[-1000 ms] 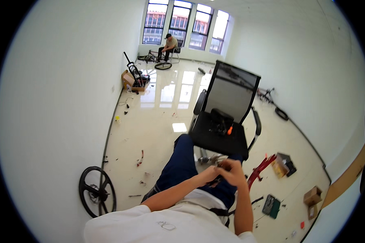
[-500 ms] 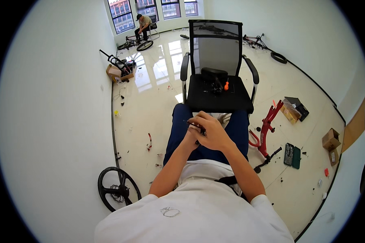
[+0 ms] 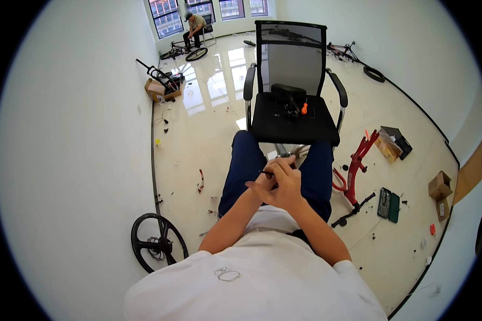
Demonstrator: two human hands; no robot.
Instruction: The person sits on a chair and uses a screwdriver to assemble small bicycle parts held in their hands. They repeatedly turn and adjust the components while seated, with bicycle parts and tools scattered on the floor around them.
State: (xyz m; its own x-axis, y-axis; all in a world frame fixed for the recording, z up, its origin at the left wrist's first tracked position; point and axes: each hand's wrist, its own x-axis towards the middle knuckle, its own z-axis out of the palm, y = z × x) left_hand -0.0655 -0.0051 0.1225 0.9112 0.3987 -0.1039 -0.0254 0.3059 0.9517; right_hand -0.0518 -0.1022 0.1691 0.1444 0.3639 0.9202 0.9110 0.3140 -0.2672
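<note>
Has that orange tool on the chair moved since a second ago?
No, the orange tool still lies in the same spot on the black chair seat.

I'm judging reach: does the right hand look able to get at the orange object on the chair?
Likely yes, with a forward lean: no obstacle shows between the right hand and the orange object.

Upper-limb posture: converging

Your left forearm [image 3: 234,223] and right forearm [image 3: 322,230] angle inward. Your right hand [image 3: 285,187] overlies your left hand [image 3: 263,180], fingers bent, thumb pointing leftward. Your left hand is partly hidden; its grip cannot be determined.
</note>
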